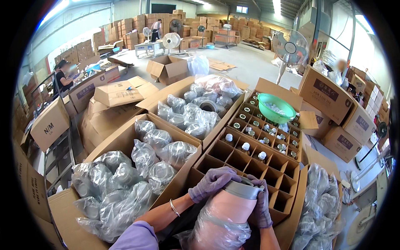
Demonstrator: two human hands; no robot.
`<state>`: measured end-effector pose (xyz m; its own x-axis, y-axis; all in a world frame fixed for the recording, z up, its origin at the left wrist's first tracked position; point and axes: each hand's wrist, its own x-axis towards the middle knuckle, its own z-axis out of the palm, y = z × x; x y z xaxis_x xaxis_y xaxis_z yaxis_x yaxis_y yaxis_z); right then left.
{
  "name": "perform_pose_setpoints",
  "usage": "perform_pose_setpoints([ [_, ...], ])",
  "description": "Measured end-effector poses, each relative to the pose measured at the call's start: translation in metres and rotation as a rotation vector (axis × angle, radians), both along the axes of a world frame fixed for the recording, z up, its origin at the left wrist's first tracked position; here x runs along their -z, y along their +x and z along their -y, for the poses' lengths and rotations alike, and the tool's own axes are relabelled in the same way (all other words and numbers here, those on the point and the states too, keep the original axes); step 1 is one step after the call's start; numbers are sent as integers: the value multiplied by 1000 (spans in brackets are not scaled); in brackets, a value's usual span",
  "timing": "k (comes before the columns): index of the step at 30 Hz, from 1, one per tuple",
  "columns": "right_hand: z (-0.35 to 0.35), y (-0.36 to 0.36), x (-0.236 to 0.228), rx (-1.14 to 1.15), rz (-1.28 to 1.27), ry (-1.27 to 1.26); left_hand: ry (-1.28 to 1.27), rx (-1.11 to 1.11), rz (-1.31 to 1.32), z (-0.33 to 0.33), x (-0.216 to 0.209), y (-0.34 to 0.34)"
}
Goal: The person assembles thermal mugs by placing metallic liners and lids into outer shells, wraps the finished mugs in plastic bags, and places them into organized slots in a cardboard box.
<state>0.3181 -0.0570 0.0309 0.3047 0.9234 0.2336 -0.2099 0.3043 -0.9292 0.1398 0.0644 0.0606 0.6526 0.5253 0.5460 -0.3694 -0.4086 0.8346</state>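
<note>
My left hand [213,183], in a grey-purple knit glove, grips the grey rim at the top of a pink jug-like body [234,204]. On its other side my right hand [261,205], gloved alike, holds the rim and the wall. Clear plastic film [223,233] is bunched round the lower part of the body, which leans toward me. Just beyond my hands stands a divided carton [273,175]; several of its cells hold white-capped bottles [245,147]. The fingertips over the rim are partly hidden.
Open cartons to the left hold grey parts in clear bags [121,179], as does one at right [318,200]. A green basin [273,109] of small white pieces rests on a second divided carton. A standing fan [290,48] and stacked cartons [327,93] lie beyond. Other people work at far left.
</note>
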Motion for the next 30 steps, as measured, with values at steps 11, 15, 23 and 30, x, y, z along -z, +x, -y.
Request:
perform_pose_setpoints([
  [11,-2,-3,10,-109,-135,-44,-144,-60,-101,2,1,0],
  [15,-1,29,-12,-18,172,-75,-384,159,-22,-31,13,9],
  [23,-1,-1,-56,193,724,57,-1118,511,115,-19,57,44],
  [30,-43,25,27,-171,5,533,-1,-341,-342,36,-17,5],
])
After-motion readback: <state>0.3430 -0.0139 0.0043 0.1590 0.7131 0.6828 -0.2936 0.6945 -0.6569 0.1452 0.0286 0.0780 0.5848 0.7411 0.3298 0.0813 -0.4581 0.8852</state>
